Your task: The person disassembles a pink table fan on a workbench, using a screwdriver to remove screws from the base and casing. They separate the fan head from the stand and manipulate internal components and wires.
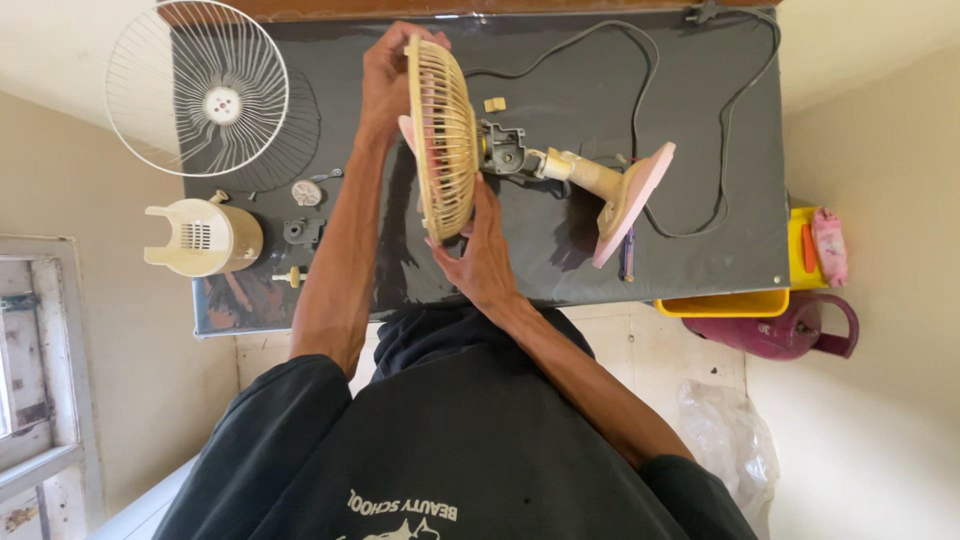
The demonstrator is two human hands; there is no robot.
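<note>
with the left hand (385, 85) curled around the top rim of the yellowed rear grille (442, 140), held over the table (700, 270), and the right hand (480, 262) pinching its lower rim, keep it square on the motor (503, 150).

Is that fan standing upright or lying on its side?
Tipped on its side. The fan lies over the table, its pink base lifted edge-on, and both hands hold its yellowed grille.
</note>
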